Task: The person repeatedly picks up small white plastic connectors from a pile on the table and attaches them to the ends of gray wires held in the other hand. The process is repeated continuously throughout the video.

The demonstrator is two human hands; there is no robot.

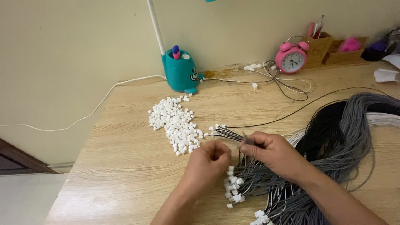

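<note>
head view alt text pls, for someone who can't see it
Two bare hands meet over a wooden desk: the right hand pinches thin wires from a grey and black wire bundle, the left hand closed beside it. A pile of small white connectors lies just beyond.

Single head cam, looking down and forward over the table (125,166) from the person's seat, facing the wall. It is sitting close above both hands, which are filling the lower centre below the teal lamp base (180,73); that base is lying far, at the table's back edge.
</note>
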